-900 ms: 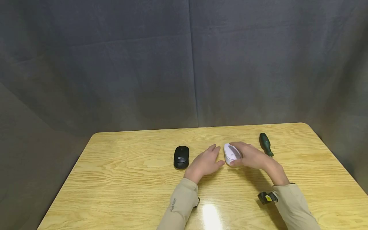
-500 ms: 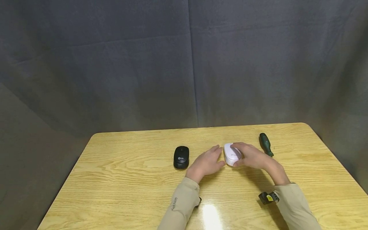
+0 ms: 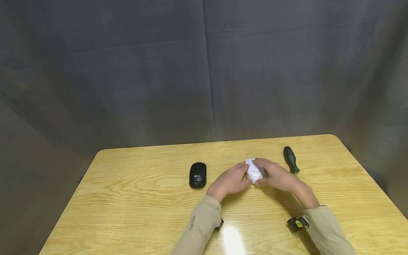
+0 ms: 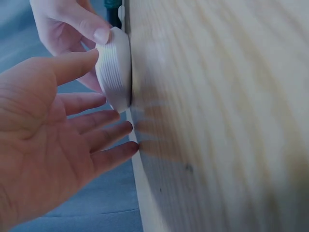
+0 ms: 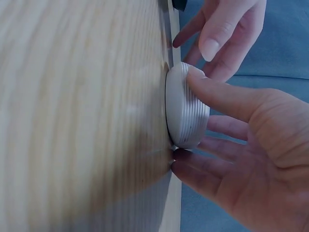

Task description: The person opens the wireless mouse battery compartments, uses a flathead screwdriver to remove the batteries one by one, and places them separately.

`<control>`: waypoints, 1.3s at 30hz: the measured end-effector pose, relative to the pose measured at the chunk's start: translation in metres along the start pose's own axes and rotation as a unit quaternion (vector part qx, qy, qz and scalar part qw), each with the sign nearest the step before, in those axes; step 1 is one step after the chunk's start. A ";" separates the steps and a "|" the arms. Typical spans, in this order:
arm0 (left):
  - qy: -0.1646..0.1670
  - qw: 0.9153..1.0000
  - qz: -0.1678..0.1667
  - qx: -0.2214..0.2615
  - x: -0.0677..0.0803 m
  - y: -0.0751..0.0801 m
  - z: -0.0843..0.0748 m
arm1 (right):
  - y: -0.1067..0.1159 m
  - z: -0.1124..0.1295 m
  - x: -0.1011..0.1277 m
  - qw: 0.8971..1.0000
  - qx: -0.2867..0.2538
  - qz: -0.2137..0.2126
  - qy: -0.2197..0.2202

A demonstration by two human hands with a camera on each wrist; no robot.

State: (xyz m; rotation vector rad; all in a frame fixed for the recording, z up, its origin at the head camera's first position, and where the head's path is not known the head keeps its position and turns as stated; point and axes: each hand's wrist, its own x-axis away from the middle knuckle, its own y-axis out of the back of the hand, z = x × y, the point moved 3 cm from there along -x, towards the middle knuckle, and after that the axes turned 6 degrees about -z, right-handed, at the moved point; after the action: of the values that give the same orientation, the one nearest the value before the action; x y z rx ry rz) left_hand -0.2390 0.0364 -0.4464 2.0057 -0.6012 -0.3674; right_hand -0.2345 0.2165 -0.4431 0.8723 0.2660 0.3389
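1. A white mouse (image 3: 254, 171) is lying on the surface (image 3: 127, 198), a little right of its middle, with a hand on each side.
2. The mouse is looking like smooth matte plastic: a low, rounded oval whose side wall is showing fine parallel ridges in both wrist views (image 4: 115, 72) (image 5: 186, 113).
3. The left hand (image 3: 230, 180) is coming in from the left; its thumb tip is touching the ridged edge, while the other fingers (image 4: 104, 140) are lying almost straight beside the mouse, so this grip is open and only touching.
4. The right hand (image 3: 276, 175) is curving over the mouse from the right; its thumb is pressing the ridged side and its fingers are curling around the far edge, so this grip is closing on the mouse.
5. The surface is showing pale yellow wood with strong wavy grain, a glossy finish catching a bright reflection near the front edge, and rounded corners.
6. A black mouse (image 3: 198, 174), oval and slightly shiny with a small pale mark on its back, is sitting well to the left of the hands.
7. A screwdriver (image 3: 290, 159) with a dark green, rounded handle is lying just right of the right hand.
8. Beige sleeves (image 3: 199, 226) are covering both forearms, and a wrinkled grey cloth backdrop (image 3: 204, 71) is hanging behind.
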 end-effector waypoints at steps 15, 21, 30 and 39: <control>-0.036 0.999 0.020 -0.032 -0.009 -0.001 0.003 | -0.003 0.002 -0.003 1.000 0.020 -0.012 -0.007; -0.050 0.998 0.015 -0.047 -0.010 -0.005 0.003 | -0.007 0.002 -0.004 1.000 0.023 -0.012 -0.001; -0.030 0.999 0.012 -0.023 -0.011 -0.005 0.002 | -0.008 0.003 -0.004 0.999 0.031 -0.008 -0.013; -0.022 1.000 0.001 -0.010 -0.009 -0.007 0.001 | -0.008 0.002 -0.003 1.000 0.025 -0.013 -0.004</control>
State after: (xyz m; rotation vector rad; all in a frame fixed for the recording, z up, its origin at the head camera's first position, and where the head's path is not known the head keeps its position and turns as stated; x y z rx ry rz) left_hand -0.2447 0.0436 -0.4528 1.9816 -0.6235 -0.4164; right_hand -0.2349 0.2094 -0.4475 0.9194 0.2791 0.3058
